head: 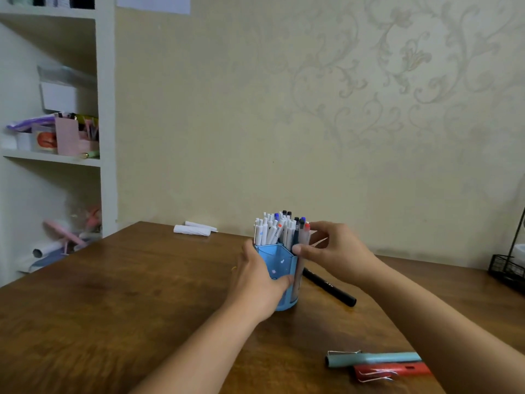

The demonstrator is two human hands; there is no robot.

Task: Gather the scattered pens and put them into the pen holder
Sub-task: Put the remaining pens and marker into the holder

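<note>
A blue pen holder (277, 261) stands mid-table, packed with several mostly white pens (272, 230). My left hand (257, 277) wraps around the holder's left side. At the holder's right rim my right hand (329, 253) pinches a translucent pen with a red cap (305, 231), which stands upright against the other pens. A black marker (331, 287) lies on the table just right of the holder, under my right wrist. A teal pen (372, 359) and a red pen (393, 369), both with metal clips, lie near the front edge on the right.
Two white paper rolls (194, 228) lie at the table's back edge by the wall. A black wire basket (508, 265) stands at the far right. A shelf unit (54, 132) with boxes and clutter fills the left. The brown wooden table (127, 302) spreads across the foreground.
</note>
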